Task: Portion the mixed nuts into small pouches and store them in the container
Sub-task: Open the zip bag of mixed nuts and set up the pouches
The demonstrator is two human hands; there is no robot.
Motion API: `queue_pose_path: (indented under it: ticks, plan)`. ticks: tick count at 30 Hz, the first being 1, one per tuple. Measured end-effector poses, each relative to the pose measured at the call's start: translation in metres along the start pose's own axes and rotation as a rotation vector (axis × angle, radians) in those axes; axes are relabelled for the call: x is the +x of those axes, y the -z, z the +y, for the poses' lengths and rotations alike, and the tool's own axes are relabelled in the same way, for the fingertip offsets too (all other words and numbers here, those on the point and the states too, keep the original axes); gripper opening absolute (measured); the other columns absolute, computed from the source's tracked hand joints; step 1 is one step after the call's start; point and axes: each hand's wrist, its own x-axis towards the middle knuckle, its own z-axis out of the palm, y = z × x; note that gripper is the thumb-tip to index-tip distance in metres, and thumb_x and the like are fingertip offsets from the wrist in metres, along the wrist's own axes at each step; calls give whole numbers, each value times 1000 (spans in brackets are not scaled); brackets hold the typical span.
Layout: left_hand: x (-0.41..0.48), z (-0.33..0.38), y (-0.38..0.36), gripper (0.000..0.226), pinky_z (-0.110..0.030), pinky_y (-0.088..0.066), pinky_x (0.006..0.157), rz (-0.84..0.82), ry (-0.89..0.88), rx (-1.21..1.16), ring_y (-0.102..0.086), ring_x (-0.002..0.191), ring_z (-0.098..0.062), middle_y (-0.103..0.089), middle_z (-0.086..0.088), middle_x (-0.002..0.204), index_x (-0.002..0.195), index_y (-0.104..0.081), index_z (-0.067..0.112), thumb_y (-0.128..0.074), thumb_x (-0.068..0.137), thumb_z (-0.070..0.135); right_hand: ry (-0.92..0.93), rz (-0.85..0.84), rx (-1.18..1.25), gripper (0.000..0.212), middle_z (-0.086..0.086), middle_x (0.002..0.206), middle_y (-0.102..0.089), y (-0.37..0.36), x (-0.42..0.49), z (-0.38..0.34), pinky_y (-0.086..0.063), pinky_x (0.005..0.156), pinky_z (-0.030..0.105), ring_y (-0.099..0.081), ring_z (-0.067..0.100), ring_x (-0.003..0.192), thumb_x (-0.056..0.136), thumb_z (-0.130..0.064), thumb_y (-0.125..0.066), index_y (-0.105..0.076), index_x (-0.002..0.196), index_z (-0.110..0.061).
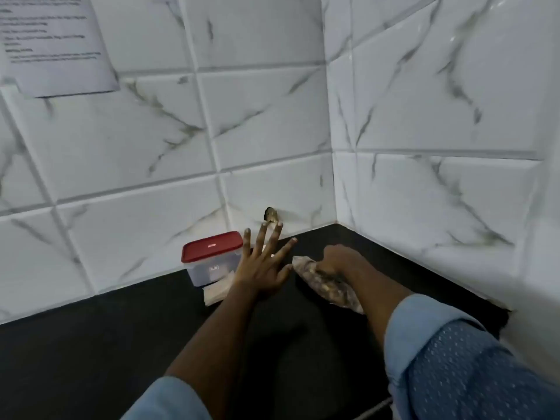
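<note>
Gripping the bag (315, 281) of mixed nuts from above, the right hand (337, 258) curled its fingers around the upper end and held it down on the black counter (91, 359), likely to steady the load before any portioning. In the head view, the left hand (260, 263) sat just at nine o'clock of the bag with its fingers straight and fanned wide, holding nothing. Whether it touched the counter could not be told. It seemed poised to reach for the pouches (215, 291), a flat pale stack at eight o'clock of it, lying at the foot of the container (212, 262). The container stood at nine o'clock of that hand, close to the wall (136, 147), with its red lid on, so storing looked unstarted. The bag looked clear, soft and plump with brown and tan nuts, and lay on its side.
</note>
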Motion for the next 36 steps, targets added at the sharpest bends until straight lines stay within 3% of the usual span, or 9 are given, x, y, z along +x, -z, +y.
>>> queue_pose_path:
  ticks: [4, 8, 12, 16, 19, 22, 28, 31, 36]
  plan:
    - [-7, 7, 1, 70, -63, -8, 124, -109, 14, -79, 6, 160, -35, 1, -6, 175, 162, -30, 34, -28, 93, 48, -72, -223, 187, 47, 13, 130, -67, -2, 6, 2, -51, 92, 37, -66, 29, 109, 102, -40, -51, -63, 136, -10]
    - [-17, 2, 9, 66, -53, -16, 122, -251, 43, -97, -9, 158, -32, -8, -7, 174, 160, -32, 27, -26, 97, 44, -195, -506, 401, 49, 15, 128, -65, -3, 18, 2, -53, 94, 45, -64, 31, 106, 96, -50, -69, -67, 120, -7]
    - [-35, -3, 14, 57, -53, -25, 118, -248, 13, -173, -23, 152, -31, -27, -4, 168, 153, -44, 25, -36, 99, 43, 4, -630, 409, 48, 17, 116, -74, -12, 26, -8, -58, 95, 44, -69, 40, 117, 85, -32, -85, -72, 120, -1]
    - [-41, -15, 26, 45, -47, -27, 114, -395, 118, -367, -32, 148, -24, -43, 2, 160, 149, -52, 27, -40, 106, 35, 315, -583, 236, 40, 9, 117, -76, -12, 7, -44, -59, 92, 41, -73, 27, 106, 87, -29, -84, -72, 121, -11]
    - [-40, -38, 35, 40, -43, -39, 111, -661, 248, -576, -53, 130, -26, -59, -6, 145, 137, -64, 17, -42, 106, 30, 507, -535, 63, 47, -2, 109, -76, -14, 0, -75, -58, 91, 41, -72, 22, 103, 78, -43, -89, -72, 116, -22]
    - [-54, -63, 48, 38, -42, -48, 103, -836, 307, -666, -63, 112, -29, -66, -15, 127, 124, -68, 4, -43, 107, 27, 652, -449, 14, 42, -7, 105, -73, -20, -4, -105, -56, 85, 35, -69, 15, 97, 77, -40, -89, -72, 112, -25]
    - [-92, -93, 60, 32, -32, -54, 93, -783, 389, -786, -69, 105, -19, -71, -1, 116, 126, -69, 11, -65, 99, 26, 674, -547, 5, 68, -4, 129, -66, -20, -5, -129, -54, 103, 38, -65, 17, 115, 81, -35, -88, -58, 140, -22]
    - [-101, -95, 63, 36, -33, -56, 95, -740, 419, -847, -69, 104, -17, -71, 0, 116, 126, -68, 14, -74, 92, 25, 659, -636, -25, 57, -2, 122, -72, -13, -3, -130, -56, 101, 38, -69, 17, 111, 82, -31, -86, -65, 134, -21]
    - [-92, -85, 78, 34, -32, -55, 84, -718, 381, -830, -64, 100, -19, -66, 0, 114, 115, -63, 17, -80, 87, 22, 689, -564, -15, 25, 1, 109, -72, 1, -3, -123, -53, 81, 28, -67, 18, 100, 90, -17, -76, -71, 114, -14]
